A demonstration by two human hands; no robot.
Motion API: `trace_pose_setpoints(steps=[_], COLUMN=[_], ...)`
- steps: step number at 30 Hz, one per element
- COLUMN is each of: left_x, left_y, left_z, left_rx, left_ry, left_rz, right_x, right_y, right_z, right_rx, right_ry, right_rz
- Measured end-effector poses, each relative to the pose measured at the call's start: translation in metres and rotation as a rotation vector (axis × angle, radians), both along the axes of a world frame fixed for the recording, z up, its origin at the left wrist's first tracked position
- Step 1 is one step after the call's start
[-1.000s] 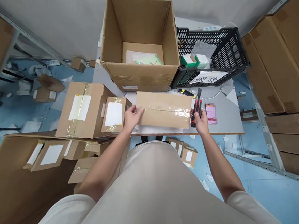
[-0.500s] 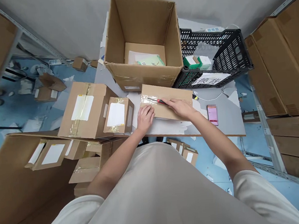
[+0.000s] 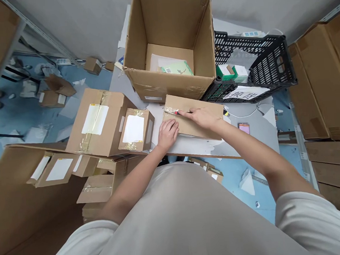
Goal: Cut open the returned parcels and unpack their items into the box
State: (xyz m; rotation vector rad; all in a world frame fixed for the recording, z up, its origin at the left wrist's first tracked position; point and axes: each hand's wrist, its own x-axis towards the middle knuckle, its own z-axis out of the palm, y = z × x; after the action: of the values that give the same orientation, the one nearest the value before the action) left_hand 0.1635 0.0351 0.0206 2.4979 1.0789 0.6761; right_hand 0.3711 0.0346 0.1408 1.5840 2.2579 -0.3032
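Backs onto a plain grey far wall. Extends over blue floor, scattered with paper at left. Flanked left and right by metal racks.

Slanting the left forearm forward and inward from a short pale sleeve, and resting the left hand palm down, with the fingers close together and pointing ahead. Extending the right forearm leftward across the front of the torso, turning the back of the right hand upward, curling it into a grip and pointing the forefinger toward the left, near the left hand.
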Motion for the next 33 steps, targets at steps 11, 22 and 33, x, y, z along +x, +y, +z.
trace_pose_setpoints(steps=[11,22,33], left_x=[-0.001,0.002,-0.003], left_y=[0.000,0.004,0.008], left_z=[0.002,0.001,0.012], left_rx=[-0.044,-0.006,-0.032], left_ry=[0.054,0.084,0.086], left_rz=[0.001,0.004,-0.010], right_x=[-0.003,0.125,0.171], right_y=[0.001,-0.087,-0.203], right_z=[0.015,0.007,0.000], right_rx=[-0.061,-0.045,0.213], right_ry=[-0.039,-0.057,0.422], right_rz=[-0.034,-0.330,-0.782])
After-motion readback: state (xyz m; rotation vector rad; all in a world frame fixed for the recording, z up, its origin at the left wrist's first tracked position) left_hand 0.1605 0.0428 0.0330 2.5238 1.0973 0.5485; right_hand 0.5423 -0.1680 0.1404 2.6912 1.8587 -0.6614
